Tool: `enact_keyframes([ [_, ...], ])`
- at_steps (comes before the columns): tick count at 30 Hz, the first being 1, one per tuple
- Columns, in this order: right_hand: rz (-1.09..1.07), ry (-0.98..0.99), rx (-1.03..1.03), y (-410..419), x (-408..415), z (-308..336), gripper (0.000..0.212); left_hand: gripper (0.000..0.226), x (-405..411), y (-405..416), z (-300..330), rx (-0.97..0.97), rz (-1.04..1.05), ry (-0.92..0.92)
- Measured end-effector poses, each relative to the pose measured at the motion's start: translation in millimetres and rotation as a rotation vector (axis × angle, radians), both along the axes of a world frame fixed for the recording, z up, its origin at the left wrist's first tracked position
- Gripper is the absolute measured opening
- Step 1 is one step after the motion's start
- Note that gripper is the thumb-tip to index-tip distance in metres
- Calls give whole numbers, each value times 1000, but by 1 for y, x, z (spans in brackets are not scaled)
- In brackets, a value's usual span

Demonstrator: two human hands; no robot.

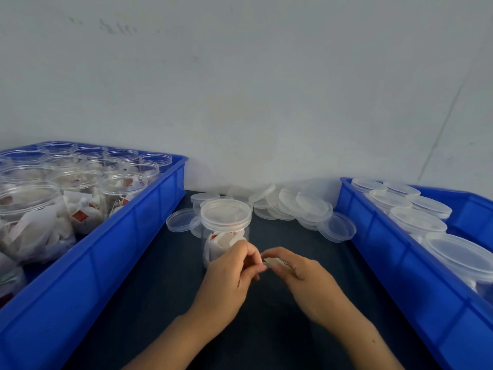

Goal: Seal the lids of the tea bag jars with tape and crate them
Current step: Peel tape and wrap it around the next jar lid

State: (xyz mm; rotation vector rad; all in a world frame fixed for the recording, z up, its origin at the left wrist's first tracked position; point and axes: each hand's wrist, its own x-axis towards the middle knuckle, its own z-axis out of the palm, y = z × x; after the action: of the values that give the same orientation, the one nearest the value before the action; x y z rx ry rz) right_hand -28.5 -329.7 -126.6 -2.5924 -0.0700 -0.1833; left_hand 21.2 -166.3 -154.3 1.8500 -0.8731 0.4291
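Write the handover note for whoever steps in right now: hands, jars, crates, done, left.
Left hand and right hand: both pinch a small piece of tape between them, in front of the capped jar on the dark table.
Left crate: tea bag jars without lids.
Right crate: lidded jars.
Loose lids lie behind the jar.
Done: this jar is capped.
Left: tape it, crate it, then the rest.

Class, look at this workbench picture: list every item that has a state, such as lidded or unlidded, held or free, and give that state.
Centre jar: upright on the table, lid on.
Left crate jars: open, no lids, holding tea bags.
Right crate jars: lidded.
Loose lids: piled on the table, unused.
Tape piece: pinched between both hands.
Left hand: fingers curled, pinching the tape.
Right hand: fingers curled on the tape.
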Motion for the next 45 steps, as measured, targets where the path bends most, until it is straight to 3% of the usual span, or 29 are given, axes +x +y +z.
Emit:
enact_keyframes([
  [3,-14,-57,-122,2,-3,2,27,43,0,0,-1,29,-17,16],
  [8,58,-77,-126,14,-4,2,23,13,0,1,1,27,23,-117],
  [17,49,-85,-138,11,-5,2,27,12,1,7,6,78,136,-259],
  [20,62,-64,-145,8,-5,2,24,4,0,13,17,191,119,-444],
  [24,-24,34,-45,1,-1,0,19,30,3,28,36,283,117,-571],
  [27,-118,117,-62,-8,1,-1,30,28,4,30,36,299,116,-578],
  [30,-45,148,56,-9,2,-2,15,22,7,28,31,304,132,-553],
  [32,40,104,183,-5,2,-4,7,20,10,31,29,302,158,-525],
  [35,26,-19,279,-3,2,-4,14,20,13,36,28,268,218,-502],
  [38,-48,-117,211,-2,2,-7,26,26,15,37,28,245,260,-508],
  [45,-133,-452,-91,24,2,-1,26,27,21,37,23,57,398,-468],
])
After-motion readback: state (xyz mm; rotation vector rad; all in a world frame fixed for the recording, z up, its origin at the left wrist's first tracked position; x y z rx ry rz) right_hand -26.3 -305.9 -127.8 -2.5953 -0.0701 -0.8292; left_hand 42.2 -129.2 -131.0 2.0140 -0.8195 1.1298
